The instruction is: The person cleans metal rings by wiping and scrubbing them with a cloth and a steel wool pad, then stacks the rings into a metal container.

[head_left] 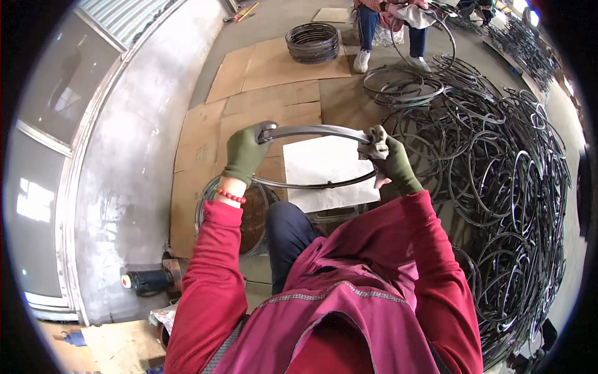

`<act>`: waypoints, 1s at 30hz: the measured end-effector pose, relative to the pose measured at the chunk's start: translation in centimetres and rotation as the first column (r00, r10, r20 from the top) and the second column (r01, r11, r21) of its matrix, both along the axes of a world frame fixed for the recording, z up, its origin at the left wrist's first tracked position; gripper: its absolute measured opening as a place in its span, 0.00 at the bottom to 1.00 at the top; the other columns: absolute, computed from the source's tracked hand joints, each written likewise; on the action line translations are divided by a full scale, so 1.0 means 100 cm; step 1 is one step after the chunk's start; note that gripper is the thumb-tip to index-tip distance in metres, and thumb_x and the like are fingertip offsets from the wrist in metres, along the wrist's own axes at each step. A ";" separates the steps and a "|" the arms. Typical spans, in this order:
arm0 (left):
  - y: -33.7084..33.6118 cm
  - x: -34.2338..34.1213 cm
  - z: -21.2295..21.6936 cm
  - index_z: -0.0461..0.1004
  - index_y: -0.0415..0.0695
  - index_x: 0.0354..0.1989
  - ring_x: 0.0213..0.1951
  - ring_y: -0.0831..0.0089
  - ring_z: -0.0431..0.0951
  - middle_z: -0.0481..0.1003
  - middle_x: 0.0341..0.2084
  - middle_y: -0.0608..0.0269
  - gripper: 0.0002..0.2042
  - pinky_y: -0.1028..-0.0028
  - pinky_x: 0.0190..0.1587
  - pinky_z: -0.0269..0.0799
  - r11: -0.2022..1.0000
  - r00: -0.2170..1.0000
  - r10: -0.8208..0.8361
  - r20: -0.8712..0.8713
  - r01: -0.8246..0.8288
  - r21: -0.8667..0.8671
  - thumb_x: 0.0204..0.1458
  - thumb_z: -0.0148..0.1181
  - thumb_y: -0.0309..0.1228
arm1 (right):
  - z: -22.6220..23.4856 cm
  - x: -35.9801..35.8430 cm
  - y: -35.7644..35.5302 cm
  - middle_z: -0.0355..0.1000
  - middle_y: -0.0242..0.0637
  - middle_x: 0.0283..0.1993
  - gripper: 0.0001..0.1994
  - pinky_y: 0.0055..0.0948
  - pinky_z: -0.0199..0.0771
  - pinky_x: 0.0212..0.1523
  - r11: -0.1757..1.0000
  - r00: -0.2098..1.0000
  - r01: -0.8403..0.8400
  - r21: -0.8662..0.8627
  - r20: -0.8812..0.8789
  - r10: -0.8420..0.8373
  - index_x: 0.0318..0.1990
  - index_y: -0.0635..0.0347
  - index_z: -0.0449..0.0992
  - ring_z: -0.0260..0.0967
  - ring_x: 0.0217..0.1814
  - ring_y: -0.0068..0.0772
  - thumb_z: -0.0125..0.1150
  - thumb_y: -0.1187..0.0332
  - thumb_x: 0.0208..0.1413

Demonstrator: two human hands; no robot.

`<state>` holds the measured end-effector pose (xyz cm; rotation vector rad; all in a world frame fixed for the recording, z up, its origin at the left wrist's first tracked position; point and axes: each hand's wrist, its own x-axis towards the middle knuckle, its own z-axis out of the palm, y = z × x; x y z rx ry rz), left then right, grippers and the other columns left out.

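A thin grey metal ring (pixel 317 130) is held up in front of me, tilted so that it looks like a flat oval. My left hand (pixel 245 151), in an olive green glove, is closed round its left side. At the ring's right side my right hand (pixel 397 167), gloved in the same green, pinches a crumpled greyish rag (pixel 375 144) against the band. Beneath the ring lies a white sheet (pixel 327 163). More rings (pixel 207 201) rest low beside my left forearm, partly hidden by it.
A large tangled heap of dark metal rings (pixel 492 168) fills the right side. Flattened cardboard (pixel 268 70) covers the floor ahead, with a neat stack of rings (pixel 313 43) on it. Another person (pixel 393 19) sits at the far side with a ring and cloth. A black cylinder (pixel 148 282) stands by the left wall.
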<state>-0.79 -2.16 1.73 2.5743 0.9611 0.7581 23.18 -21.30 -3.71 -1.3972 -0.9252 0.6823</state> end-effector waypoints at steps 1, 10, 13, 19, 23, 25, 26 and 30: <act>-0.006 0.004 0.001 0.78 0.53 0.37 0.31 0.60 0.77 0.76 0.28 0.56 0.12 0.69 0.32 0.71 1.000 1.000 0.005 0.006 -0.005 0.005 0.41 0.61 0.33 | 0.006 -0.005 0.004 0.75 0.32 0.33 0.17 0.24 0.71 0.39 0.997 0.996 -0.067 -0.039 0.053 0.069 0.43 0.63 0.72 0.72 0.36 0.21 0.65 0.69 0.44; -0.028 0.042 0.011 0.77 0.51 0.34 0.30 0.56 0.76 0.75 0.26 0.55 0.09 0.65 0.29 0.71 0.973 0.984 -0.159 -0.075 0.169 0.157 0.41 0.59 0.34 | 0.073 -0.048 0.036 0.72 0.42 0.28 0.08 0.40 0.70 0.29 0.995 0.442 0.096 -0.020 0.897 -0.025 0.30 0.56 0.70 0.72 0.31 0.45 0.58 0.67 0.40; -0.018 0.026 0.006 0.78 0.52 0.34 0.29 0.57 0.76 0.75 0.26 0.57 0.09 0.65 0.29 0.71 0.969 0.987 -0.157 0.032 0.147 0.197 0.42 0.60 0.35 | 0.037 -0.021 0.016 0.72 0.42 0.29 0.15 0.35 0.71 0.32 0.993 0.621 0.116 -0.001 0.780 -0.072 0.37 0.59 0.71 0.72 0.31 0.44 0.63 0.63 0.42; -0.006 0.010 0.009 0.78 0.53 0.33 0.29 0.58 0.77 0.75 0.26 0.55 0.08 0.66 0.30 0.71 0.998 0.999 0.038 -0.012 -0.038 0.042 0.44 0.59 0.33 | 0.006 0.000 -0.001 0.72 0.40 0.27 0.15 0.30 0.71 0.34 0.996 0.945 0.080 -0.041 0.320 -0.063 0.35 0.61 0.71 0.72 0.31 0.37 0.65 0.63 0.41; -0.018 0.032 0.010 0.78 0.53 0.32 0.30 0.58 0.77 0.76 0.27 0.57 0.08 0.65 0.30 0.72 0.986 0.998 -0.058 0.003 0.057 0.158 0.41 0.59 0.33 | 0.059 -0.034 0.022 0.73 0.41 0.31 0.13 0.36 0.71 0.29 0.982 0.523 0.180 -0.049 0.851 -0.053 0.34 0.57 0.72 0.73 0.30 0.42 0.60 0.61 0.42; -0.023 0.045 0.005 0.77 0.50 0.33 0.30 0.57 0.77 0.76 0.26 0.56 0.10 0.64 0.31 0.72 0.936 0.972 -0.224 -0.073 0.235 0.261 0.40 0.58 0.33 | 0.076 -0.057 0.036 0.72 0.42 0.31 0.09 0.36 0.72 0.28 0.998 0.410 0.061 -0.032 0.912 0.004 0.32 0.57 0.71 0.73 0.30 0.41 0.58 0.65 0.42; -0.022 0.046 0.003 0.78 0.50 0.33 0.30 0.57 0.77 0.76 0.26 0.55 0.10 0.64 0.30 0.72 0.938 0.973 -0.231 -0.018 0.228 0.261 0.40 0.58 0.33 | 0.079 -0.060 0.040 0.71 0.41 0.28 0.08 0.36 0.71 0.29 0.987 0.384 0.137 -0.088 0.923 0.029 0.30 0.56 0.70 0.72 0.30 0.42 0.57 0.67 0.42; -0.008 0.032 -0.010 0.78 0.50 0.35 0.30 0.58 0.77 0.76 0.26 0.56 0.10 0.66 0.31 0.72 0.990 0.993 -0.117 0.028 0.115 0.081 0.43 0.58 0.34 | 0.046 -0.035 0.031 0.72 0.41 0.30 0.10 0.33 0.71 0.32 0.994 0.538 0.100 -0.033 0.842 -0.027 0.34 0.58 0.70 0.72 0.31 0.39 0.58 0.70 0.40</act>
